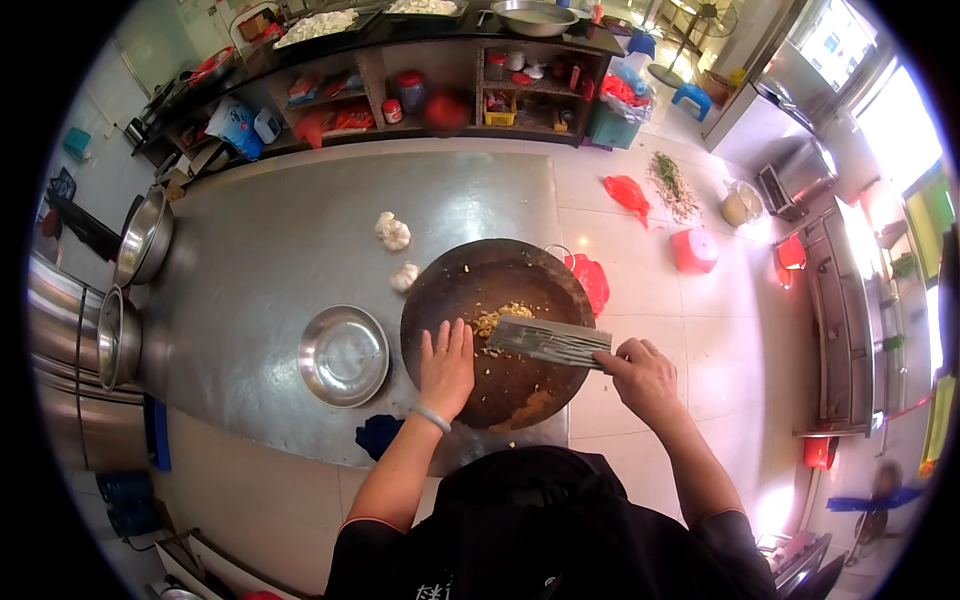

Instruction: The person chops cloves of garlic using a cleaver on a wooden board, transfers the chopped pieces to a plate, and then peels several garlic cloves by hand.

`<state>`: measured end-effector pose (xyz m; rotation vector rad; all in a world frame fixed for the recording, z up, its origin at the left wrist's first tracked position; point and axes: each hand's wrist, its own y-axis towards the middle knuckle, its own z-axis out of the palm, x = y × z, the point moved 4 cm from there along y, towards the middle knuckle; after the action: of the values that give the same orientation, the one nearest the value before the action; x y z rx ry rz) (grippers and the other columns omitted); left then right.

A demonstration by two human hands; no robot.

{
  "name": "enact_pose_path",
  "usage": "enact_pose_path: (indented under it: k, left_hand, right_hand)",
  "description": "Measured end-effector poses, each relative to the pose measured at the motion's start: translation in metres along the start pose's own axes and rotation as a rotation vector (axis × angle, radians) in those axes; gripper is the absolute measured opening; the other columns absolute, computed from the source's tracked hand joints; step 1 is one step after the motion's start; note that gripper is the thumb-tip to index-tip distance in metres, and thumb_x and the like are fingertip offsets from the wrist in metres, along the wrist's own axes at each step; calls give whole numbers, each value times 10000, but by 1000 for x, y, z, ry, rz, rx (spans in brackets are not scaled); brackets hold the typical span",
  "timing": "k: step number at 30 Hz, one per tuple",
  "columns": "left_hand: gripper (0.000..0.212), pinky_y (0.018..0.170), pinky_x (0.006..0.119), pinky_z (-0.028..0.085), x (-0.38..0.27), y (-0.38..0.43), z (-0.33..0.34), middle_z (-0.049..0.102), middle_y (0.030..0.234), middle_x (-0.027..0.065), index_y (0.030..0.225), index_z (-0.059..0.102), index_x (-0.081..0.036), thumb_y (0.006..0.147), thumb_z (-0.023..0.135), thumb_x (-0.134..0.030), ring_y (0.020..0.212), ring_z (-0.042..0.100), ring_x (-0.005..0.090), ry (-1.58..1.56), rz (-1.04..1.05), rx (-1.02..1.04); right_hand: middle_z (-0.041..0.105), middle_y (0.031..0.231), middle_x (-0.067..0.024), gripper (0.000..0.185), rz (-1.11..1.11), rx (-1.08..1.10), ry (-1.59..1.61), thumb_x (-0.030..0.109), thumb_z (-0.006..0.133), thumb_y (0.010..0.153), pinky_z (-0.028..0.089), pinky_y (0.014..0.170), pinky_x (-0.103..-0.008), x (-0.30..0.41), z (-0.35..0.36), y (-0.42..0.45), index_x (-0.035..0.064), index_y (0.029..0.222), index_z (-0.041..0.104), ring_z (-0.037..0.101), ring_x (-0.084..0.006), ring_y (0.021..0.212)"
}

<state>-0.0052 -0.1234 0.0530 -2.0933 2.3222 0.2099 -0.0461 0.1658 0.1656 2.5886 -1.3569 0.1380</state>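
Observation:
My right hand [646,375] grips the handle of a cleaver [551,340], its broad blade lying over the round wooden chopping board [495,397]. Just beyond the blade is a small heap of chopped garlic or ginger [510,311], with loose bits scattered over the wood. My left hand [448,367] rests flat at the board's left side, fingers extended and nothing held. A shallow steel bowl [345,357] sits left of the board with nothing in it. Garlic bulbs [393,231] lie beyond it, and one more bulb [405,277] is close to the board's edge.
The steel table [247,247] ends just right of the board. A dark blue cloth [375,436] lies at its near edge, and steel basins [144,236] stand at its left end. Red plastic [628,196] and vegetable scraps [673,184] are on the floor. Shelves [435,90] stand opposite.

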Motion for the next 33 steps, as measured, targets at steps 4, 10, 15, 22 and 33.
enact_pose_path:
  k: [4, 10, 15, 22, 33]
  left_hand:
    - [544, 1148, 572, 259, -29, -1, -21, 313, 1552, 204, 1449, 393, 22, 924, 469, -102, 1408, 355, 381, -79, 23, -57]
    - [571, 1168, 555, 226, -90, 0, -35, 314, 1562, 158, 1467, 384, -52, 918, 507, -145, 1431, 332, 335, -171, 354, -154]
    - [545, 1176, 552, 209, -70, 6, -24, 308, 1564, 138, 1457, 401, -63, 932, 505, -163, 1443, 309, 309, -64, 264, -119]
    - [549, 1170, 560, 225, -20, 13, 7, 298, 1574, 129, 1450, 414, -13, 916, 495, -112, 1444, 308, 298, 92, -12, -64]
    - [111, 776, 393, 488, -15, -4, -1, 633, 937, 58, 859, 679, -64, 758, 724, -67, 883, 622, 271, -446, -15, -354]
  right_hand:
    - [642, 856, -111, 362, 503, 140, 790, 96, 669, 830, 546, 654, -343, -13, 41, -4, 49, 1188, 636, 658, -240, 756]
    - [532, 693, -35, 216, 693, 218, 1406, 55, 600, 916, 447, 461, -261, 23, 77, 0, 15, 1112, 519, 516, -105, 532]
    - [527, 671, -30, 220, 631, 383, 1419, 58, 596, 914, 426, 459, -261, 32, 57, 1, 4, 1112, 517, 505, -105, 508]
    - [541, 687, -55, 284, 637, 329, 1097, 62, 612, 907, 471, 495, -310, 1, 49, 4, 10, 1176, 538, 557, -175, 532]
    - [533, 1021, -188, 442, 218, 186, 29, 81, 515, 891, 560, 671, -484, 1, 130, 57, 131, 1322, 432, 662, -386, 807]
